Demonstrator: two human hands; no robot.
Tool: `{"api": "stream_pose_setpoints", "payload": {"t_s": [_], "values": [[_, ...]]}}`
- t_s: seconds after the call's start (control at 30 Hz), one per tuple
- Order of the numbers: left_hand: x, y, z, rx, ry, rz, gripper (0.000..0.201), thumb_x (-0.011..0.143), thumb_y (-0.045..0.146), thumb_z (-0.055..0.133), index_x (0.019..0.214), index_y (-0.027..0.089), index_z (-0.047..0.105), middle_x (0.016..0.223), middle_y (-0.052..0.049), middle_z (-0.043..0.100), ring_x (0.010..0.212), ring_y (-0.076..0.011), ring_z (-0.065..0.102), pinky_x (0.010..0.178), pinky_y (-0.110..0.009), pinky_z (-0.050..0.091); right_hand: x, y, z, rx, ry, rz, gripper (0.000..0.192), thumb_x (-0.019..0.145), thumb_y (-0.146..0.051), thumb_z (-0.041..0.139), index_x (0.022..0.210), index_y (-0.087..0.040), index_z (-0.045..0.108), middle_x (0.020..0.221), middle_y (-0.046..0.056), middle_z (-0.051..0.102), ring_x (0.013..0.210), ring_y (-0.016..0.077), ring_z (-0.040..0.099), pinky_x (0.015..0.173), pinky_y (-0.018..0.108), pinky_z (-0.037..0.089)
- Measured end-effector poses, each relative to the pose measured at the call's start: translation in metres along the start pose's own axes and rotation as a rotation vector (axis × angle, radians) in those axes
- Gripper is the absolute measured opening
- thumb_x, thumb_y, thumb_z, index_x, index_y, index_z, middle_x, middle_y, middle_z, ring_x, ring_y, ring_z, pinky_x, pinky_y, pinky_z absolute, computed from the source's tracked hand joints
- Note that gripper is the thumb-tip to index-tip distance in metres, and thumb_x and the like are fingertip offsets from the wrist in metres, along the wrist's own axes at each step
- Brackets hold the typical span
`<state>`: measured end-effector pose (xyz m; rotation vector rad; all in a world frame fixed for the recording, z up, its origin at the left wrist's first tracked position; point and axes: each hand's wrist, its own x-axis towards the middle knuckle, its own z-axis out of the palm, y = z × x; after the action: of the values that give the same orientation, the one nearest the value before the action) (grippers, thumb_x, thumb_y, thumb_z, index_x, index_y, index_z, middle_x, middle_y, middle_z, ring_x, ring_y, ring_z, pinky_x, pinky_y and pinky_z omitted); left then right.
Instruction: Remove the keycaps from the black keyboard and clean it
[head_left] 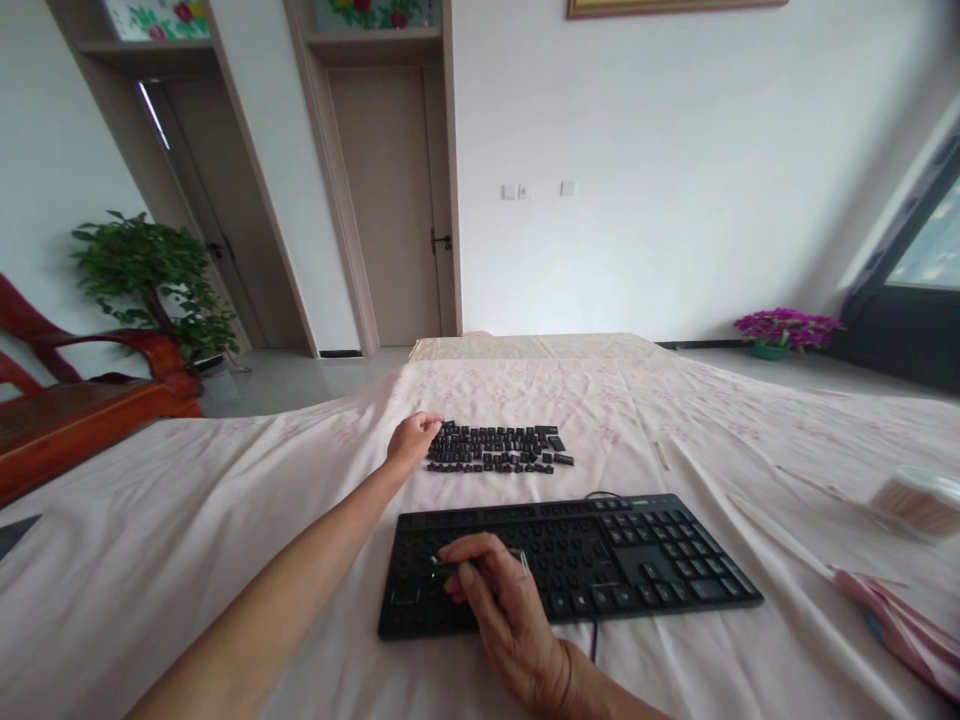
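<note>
A black keyboard (570,562), many of its keycaps missing, was laid on the pink cloth (225,520). Upon its left part the right hand (495,590) was rested, fingers curled together around a thin metal tool (517,562). Beyond it, the left hand (411,440) was stretched to the pile of loose keycaps (495,447), fingertips closed at its edge.

Keyboard (570,565) middle under right hand (499,600); loose keycaps' (495,447) legends unreadable.
</note>
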<state>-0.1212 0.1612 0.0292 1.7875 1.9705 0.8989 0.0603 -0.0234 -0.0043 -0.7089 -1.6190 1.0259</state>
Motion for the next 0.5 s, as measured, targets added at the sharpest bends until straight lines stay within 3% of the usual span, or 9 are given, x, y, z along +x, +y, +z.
{"api": "stream_pose_setpoints", "payload": {"t_s": [0.1,0.17,0.3,0.5], "values": [[-0.040,0.000,-0.010,-0.160,-0.004,0.138,0.029,0.086,0.025,0.049,0.107,0.020,0.068,0.114,-0.002,0.069,0.109,-0.0188,0.061,0.095,-0.026,0.044,0.009,-0.014,-0.003,0.161,0.124,0.144,0.028,0.095,-0.042,0.046,0.098,-0.018,0.058,0.092,0.006,0.064,0.070,0.0131,0.062,0.061,0.024,0.053],[-0.068,0.001,-0.016,-0.239,-0.023,0.192,0.028,0.086,0.023,0.049,0.106,0.018,0.068,0.112,-0.004,0.070,0.106,-0.0198,0.062,0.094,-0.028,0.046,0.014,-0.020,-0.008,0.186,0.187,0.148,0.027,0.094,-0.044,0.047,0.097,-0.018,0.056,0.096,0.007,0.064,0.068,0.0120,0.061,0.057,0.023,0.053],[-0.122,0.002,-0.026,-0.365,-0.042,0.259,0.023,0.084,0.022,0.052,0.098,0.019,0.069,0.105,-0.004,0.071,0.098,-0.0200,0.064,0.089,-0.029,0.049,0.015,-0.018,-0.020,0.062,0.156,0.103,0.026,0.094,-0.042,0.048,0.096,-0.018,0.057,0.093,0.006,0.065,0.063,0.0102,0.058,0.053,0.021,0.050],[-0.179,-0.004,-0.024,-0.279,-0.035,0.315,0.018,0.085,0.020,0.053,0.093,0.024,0.069,0.101,-0.002,0.068,0.099,-0.0191,0.060,0.091,-0.031,0.046,0.004,-0.016,-0.029,-0.058,0.120,0.089,0.025,0.093,-0.041,0.049,0.089,-0.018,0.056,0.080,0.003,0.064,0.052,0.0089,0.054,0.045,0.020,0.044]]}}
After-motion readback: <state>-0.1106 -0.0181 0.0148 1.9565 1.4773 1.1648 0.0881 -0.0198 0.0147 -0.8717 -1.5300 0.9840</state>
